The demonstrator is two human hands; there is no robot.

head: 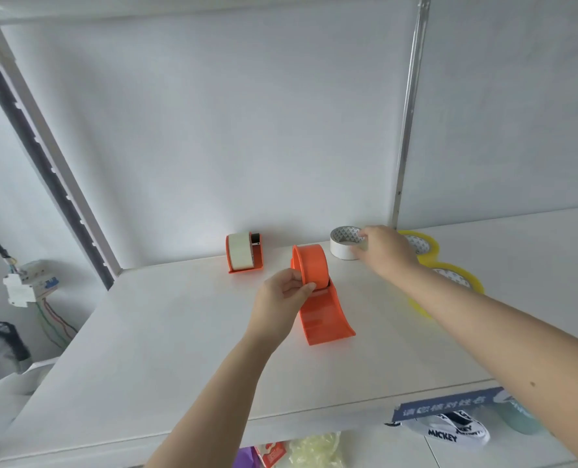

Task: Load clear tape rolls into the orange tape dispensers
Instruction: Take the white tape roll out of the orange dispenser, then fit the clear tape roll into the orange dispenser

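Pinching the round drum of the empty orange plastic tape dispenser (318,292) at mid-shelf, the left hand (285,295) steadies it while the right hand (383,249) closes on a white-sided clear tape roll (345,243) just behind, two yellowish tape rolls (449,278) lying beside it and a second, loaded orange dispenser (244,253) standing apart on the white shelf (145,349).

Near frame centre, an orange tape dispenser (321,298), empty, curved base running toward the viewer. Behind it, upper left, a second orange dispenser (244,253) already holding a pale roll. To the right, a white-sided tape roll (345,243) lying flat; beyond it two yellowish clear rolls (426,246), (463,282), apparently flat too.
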